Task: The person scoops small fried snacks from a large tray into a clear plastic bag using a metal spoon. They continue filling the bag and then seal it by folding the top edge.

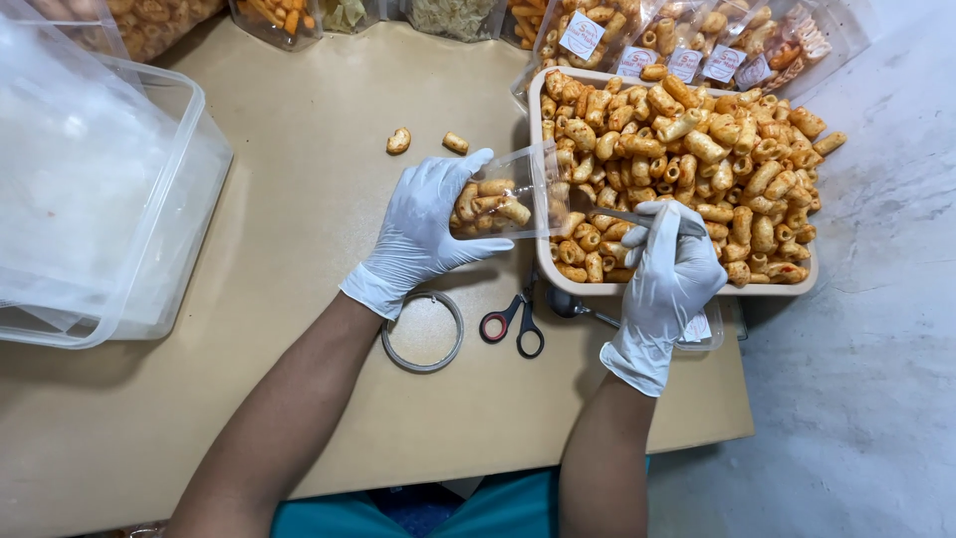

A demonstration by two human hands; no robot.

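My left hand point(423, 224), in a white glove, holds a clear plastic pouch point(503, 194) on its side, its mouth at the rim of a beige tray point(543, 254). The pouch holds several tube-shaped orange snacks. The tray is heaped with the same snacks point(697, 149). My right hand point(669, 269), also gloved, grips a metal spoon or scoop point(612, 212) whose tip lies in the snacks near the pouch mouth.
Two loose snacks point(426, 141) lie on the tan table. Scissors point(516, 321) with red and black handles, a tape ring point(423, 332) and a second spoon point(570, 304) sit near the tray. A clear tub point(100, 189) stands left. Filled snack bags point(697, 50) line the back.
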